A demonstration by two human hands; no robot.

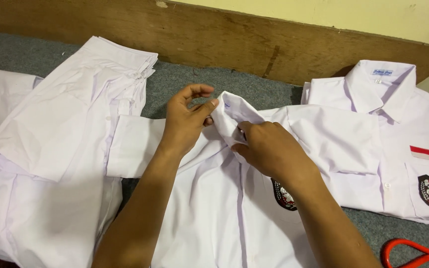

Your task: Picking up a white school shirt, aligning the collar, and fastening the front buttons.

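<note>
Head view: left hand (187, 121) and right hand (269, 149) are each pinching, grip clamped, the collar (232, 116) of the white shirt (214, 208) lying on the grey worktop (234, 84), left of the folded shirt (393, 144). Collar shaping appears underway; even tension needed.

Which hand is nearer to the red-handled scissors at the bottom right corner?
Right. The right hand is at the collar, up-left of the scissors; the left hand is farther left.
</note>
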